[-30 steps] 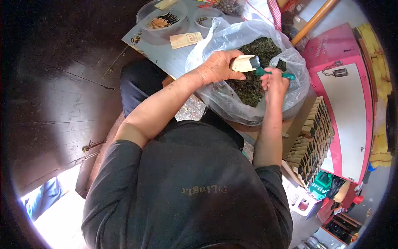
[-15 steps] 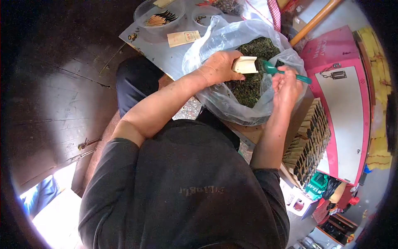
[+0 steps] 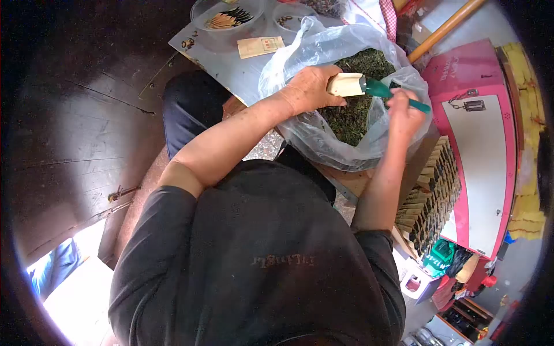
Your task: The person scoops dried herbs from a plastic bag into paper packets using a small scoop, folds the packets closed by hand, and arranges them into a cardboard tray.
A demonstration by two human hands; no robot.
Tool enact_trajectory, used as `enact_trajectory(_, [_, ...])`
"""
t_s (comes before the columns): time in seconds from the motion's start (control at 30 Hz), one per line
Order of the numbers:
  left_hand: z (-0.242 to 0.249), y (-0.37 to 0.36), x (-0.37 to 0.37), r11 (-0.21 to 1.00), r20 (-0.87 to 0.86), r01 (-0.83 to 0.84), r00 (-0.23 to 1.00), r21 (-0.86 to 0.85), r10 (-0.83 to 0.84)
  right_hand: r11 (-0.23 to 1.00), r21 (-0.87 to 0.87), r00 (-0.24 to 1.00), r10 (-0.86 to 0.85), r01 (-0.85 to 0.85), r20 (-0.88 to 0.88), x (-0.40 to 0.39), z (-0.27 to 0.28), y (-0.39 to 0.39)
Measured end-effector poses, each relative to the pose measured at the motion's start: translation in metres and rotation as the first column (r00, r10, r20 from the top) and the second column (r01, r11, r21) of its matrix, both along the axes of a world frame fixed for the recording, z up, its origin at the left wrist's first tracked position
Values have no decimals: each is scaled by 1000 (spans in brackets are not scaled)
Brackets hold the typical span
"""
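**Scoop at the mouth of the packet, over the bag of leaves**

I am holding a small cream-coloured paper packet (image 3: 345, 85) in my left hand (image 3: 309, 89), my fingers wrapping closed around its body so that its open end is pointing toward my right. My right hand (image 3: 404, 112) is gripping the handle of a green plastic scoop (image 3: 386, 92), fingers curling shut around the far end of the handle. The bowl of the scoop is meeting the open mouth of the packet; I cannot tell whether it is reaching inside. Both hands are working above a large clear plastic bag (image 3: 300, 57) that is lying open and is filled with dark green dried leaves (image 3: 352, 118). The bag is sitting on a grey tabletop (image 3: 231, 63). On that tabletop, further from me, a flat beige paper slip (image 3: 261, 46) is lying beside a round clear plastic bowl (image 3: 199, 11). To my right, rows of filled tan packets (image 3: 433, 193) are standing packed together.
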State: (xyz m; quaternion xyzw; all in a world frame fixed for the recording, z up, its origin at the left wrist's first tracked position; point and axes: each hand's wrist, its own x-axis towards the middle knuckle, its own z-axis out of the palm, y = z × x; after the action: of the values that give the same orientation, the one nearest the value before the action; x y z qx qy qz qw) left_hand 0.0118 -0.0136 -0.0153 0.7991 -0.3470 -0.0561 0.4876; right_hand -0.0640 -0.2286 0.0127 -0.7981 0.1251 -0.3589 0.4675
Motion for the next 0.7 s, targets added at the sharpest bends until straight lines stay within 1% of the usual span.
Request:
enact_trajectory(0.03, [0,0,0,1000,-2,-5,1000,-2,5,1000,-2,1000,5,-5,-2,6,-13,-1])
enact_trajectory(0.07, [0,0,-1,1000,7,-13,1000,-9,13,999,-48,987,15,-23,-161,9,-23,1])
enact_trajectory(0.1, [-1,1,-1,1000,16,-21,1000,-14,22,995,-89,949,18,-49,-315,12,-28,5])
enact_trajectory(0.13, [-3,0,0,1000,13,-26,1000,-12,26,995,93,930,70,-38,-361,14,-30,18])
enact_trajectory(0.17, [-5,0,1,999,13,-17,1000,-41,18,962,272,909,128,-17,-397,16,-32,29])
enact_trajectory(0.2, [-5,0,1,997,15,-7,1000,-71,8,941,337,919,134,-2,-370,20,-40,31])
enact_trajectory(0.23, [-5,1,2,998,16,-10,1000,-70,11,941,338,919,137,-4,-369,21,-42,29])
enact_trajectory(0.3, [-4,1,1,999,-11,-17,1000,-47,17,896,445,932,161,0,-324,20,-42,24])
enact_trajectory(0.33, [-3,0,1,999,-10,-16,1000,-49,16,896,443,933,160,0,-323,19,-39,22])
enact_trajectory(0.4, [-2,1,1,1000,-9,-13,1000,-23,13,848,529,950,131,40,-283,15,-30,17])
enact_trajectory(0.43, [-2,2,1,1000,-10,-12,1000,-23,12,848,529,950,131,41,-283,12,-26,14])
enact_trajectory(0.5, [-2,1,0,1000,-6,-17,1000,-15,17,802,597,978,107,23,-180,6,-18,3])
enact_trajectory(0.57, [-2,1,1,1000,-17,-6,1000,-19,5,806,590,982,79,37,-170,2,-11,-8])
enact_trajectory(0.63, [0,1,0,1000,-28,5,1000,-23,-6,787,615,996,20,41,-92,-2,-2,-15])
enact_trajectory(0.67, [1,1,0,1000,-23,1,1000,-6,-1,804,594,997,40,4,-60,-5,3,-17])
enact_trajectory(0.7, [1,0,0,1000,-19,-4,1000,11,5,806,592,997,39,4,-60,-7,8,-17])
